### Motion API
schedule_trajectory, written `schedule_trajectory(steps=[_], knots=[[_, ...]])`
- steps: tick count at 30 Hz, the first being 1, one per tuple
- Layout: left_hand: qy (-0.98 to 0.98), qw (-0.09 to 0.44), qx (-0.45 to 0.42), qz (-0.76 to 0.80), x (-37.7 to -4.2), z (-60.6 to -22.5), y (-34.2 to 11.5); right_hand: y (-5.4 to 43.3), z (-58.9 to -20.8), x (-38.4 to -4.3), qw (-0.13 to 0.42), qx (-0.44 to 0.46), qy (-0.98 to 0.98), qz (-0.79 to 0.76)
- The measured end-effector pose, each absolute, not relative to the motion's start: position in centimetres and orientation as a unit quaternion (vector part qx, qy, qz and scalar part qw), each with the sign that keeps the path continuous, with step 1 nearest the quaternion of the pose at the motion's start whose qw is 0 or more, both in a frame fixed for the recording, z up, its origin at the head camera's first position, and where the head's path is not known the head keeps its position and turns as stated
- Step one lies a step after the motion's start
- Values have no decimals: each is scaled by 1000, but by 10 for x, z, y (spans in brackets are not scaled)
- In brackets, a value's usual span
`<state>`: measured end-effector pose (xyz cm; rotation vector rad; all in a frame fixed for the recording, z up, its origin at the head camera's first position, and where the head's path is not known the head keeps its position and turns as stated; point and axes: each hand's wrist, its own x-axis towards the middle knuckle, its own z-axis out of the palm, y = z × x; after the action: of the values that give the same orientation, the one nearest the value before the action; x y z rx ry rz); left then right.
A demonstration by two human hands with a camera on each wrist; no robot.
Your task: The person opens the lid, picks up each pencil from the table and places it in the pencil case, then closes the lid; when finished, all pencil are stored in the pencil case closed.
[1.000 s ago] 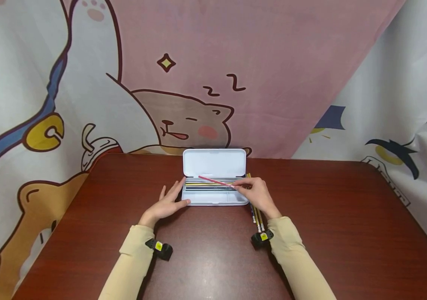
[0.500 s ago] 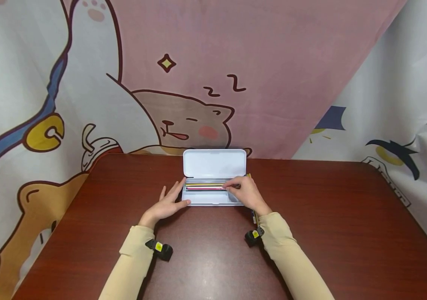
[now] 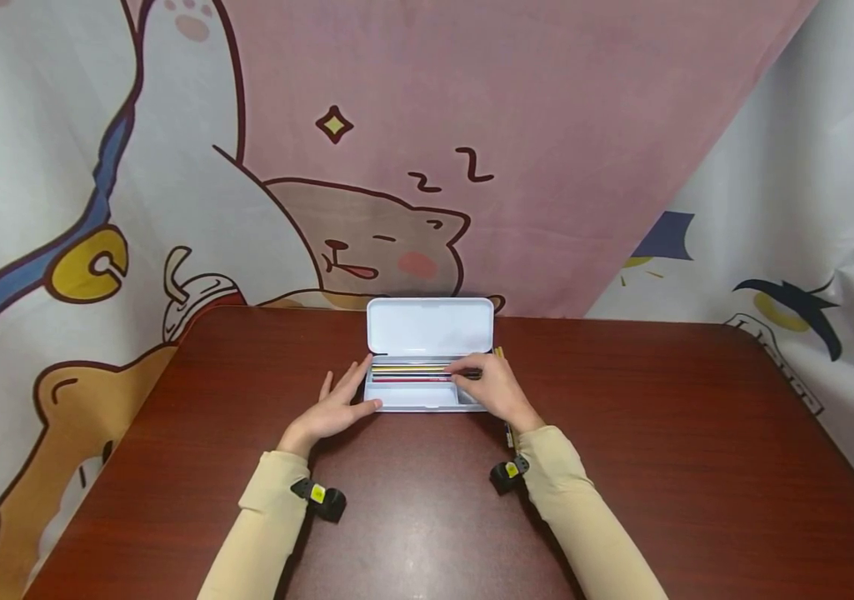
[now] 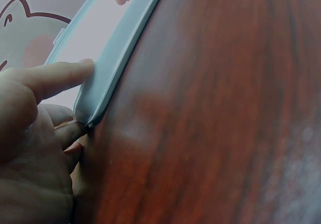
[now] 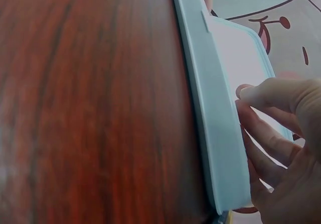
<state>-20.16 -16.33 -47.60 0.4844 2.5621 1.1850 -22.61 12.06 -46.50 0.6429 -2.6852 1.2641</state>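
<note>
A white pencil case (image 3: 412, 398) stands with its lid up on the table, several pencils (image 3: 404, 367) lying lengthwise in its back compartment. A red pencil (image 3: 404, 381) lies in front of them. My right hand (image 3: 496, 388) reaches over the case's right end and pinches the red pencil near its right end. Its thumb and index fingertip meet in the right wrist view, where the case wall hides the pencil. My left hand (image 3: 329, 408) rests against the case's left end with its fingers extended. In the left wrist view its thumb (image 4: 65, 78) lies on the rim.
More pencils (image 3: 509, 435) lie on the table right of the case, mostly covered by my right hand and wrist. The brown table (image 3: 696, 467) reaches back to a cloth (image 3: 584, 125) with cartoon animals. Each wrist wears a small black camera (image 3: 505, 475).
My right hand has moved left and lowered the red pencil from a slant above the case to flat among the others. The left hand has stayed in place.
</note>
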Motion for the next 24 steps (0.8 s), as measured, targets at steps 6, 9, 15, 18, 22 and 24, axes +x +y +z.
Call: schedule_trajectory(steps=[6,9,15,18,22,24], knots=[[885,136,169,411,-201,-475,-163,130,-463,-222,56,184,-880,433],[885,135,169,412,-201,-475,-163,135,-462,-220,57,172,-879,442],[885,136,167,413,-201,-475,-163,145,-460,-216,65,160,-876,451],[885,138,166,413,-201,-475,-163,150,-459,-214,66,154,-875,454],[885,139,166,413,-202,-475,-163,154,-458,-210,69,141,-877,454],[885,139,166,413,-202,-476,-163,157,-457,-207,70,135,-879,451]])
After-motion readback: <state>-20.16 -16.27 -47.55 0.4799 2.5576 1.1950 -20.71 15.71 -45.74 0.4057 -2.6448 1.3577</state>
